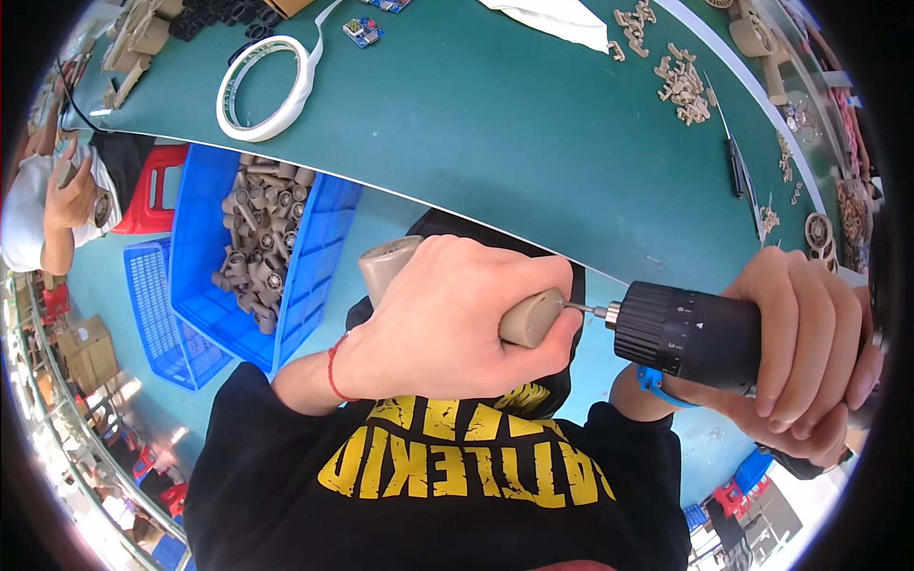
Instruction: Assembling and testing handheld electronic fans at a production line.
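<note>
A taupe plastic piece with a rounded handle end (529, 322) is held just off the near edge of a wide green tabletop (457, 124), the landmark for every place here. The person's left hand (452, 324) is closed around its middle in a firm fist, thumb and forefinger near the handle end; a broader taupe end shows on the fist's other side. The right hand (804, 347), off the tabletop's near right part, is wrapped around a black cylindrical power screwdriver with a ribbed collar (695, 335). Its thin metal bit points left and meets the handle end.

Before the tabletop's near edge, to the left, a deep blue plastic bin (324, 252) holds many taupe plastic parts (259, 243). A blue lattice basket (157, 314) stands just beside it. On the tabletop's left part lies a white roll of tape (303, 81); on its far right part, a heap of small taupe clips (684, 88), near a slim black-handled tool (736, 169). Beyond its left end is another person in a white top (24, 224).
</note>
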`<state>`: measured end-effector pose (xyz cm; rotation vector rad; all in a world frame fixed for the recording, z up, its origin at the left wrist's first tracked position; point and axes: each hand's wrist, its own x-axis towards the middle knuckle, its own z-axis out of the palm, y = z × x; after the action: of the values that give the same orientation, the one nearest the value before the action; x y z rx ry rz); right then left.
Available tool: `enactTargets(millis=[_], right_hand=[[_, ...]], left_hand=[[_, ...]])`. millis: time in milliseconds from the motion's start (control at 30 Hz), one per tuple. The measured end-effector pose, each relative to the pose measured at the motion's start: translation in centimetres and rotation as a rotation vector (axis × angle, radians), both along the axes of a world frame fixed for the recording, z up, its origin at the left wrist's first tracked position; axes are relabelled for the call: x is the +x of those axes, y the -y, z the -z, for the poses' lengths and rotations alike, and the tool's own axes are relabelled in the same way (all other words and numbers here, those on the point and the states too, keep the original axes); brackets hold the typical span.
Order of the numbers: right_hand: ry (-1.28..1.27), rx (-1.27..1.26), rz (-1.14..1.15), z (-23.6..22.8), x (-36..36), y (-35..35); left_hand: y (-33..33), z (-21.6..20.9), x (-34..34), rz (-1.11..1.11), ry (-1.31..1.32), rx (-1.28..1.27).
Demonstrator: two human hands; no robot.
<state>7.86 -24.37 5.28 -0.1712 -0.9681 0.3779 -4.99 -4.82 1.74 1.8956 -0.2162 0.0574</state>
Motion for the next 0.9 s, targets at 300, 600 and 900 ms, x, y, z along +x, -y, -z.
enactTargets(millis=[300, 600, 900], right_hand=[[-0.040, -0.135, 0.019, -0.8, -0.1, 1.0], [-0.281, -0.187, 0.225, -1.0, -2.0, -1.3], [-0.332, -0.087, 0.289, -0.3, -2.8, -1.4]], left_hand=[[0.2, -0.2, -0.2, -0.014, -0.027, 0.072], [0.7, -0.1, -0.1, -0.032, -0.077, 0.061], [1.4, 0.4, -0.3, -0.065, 0.046, 0.156]])
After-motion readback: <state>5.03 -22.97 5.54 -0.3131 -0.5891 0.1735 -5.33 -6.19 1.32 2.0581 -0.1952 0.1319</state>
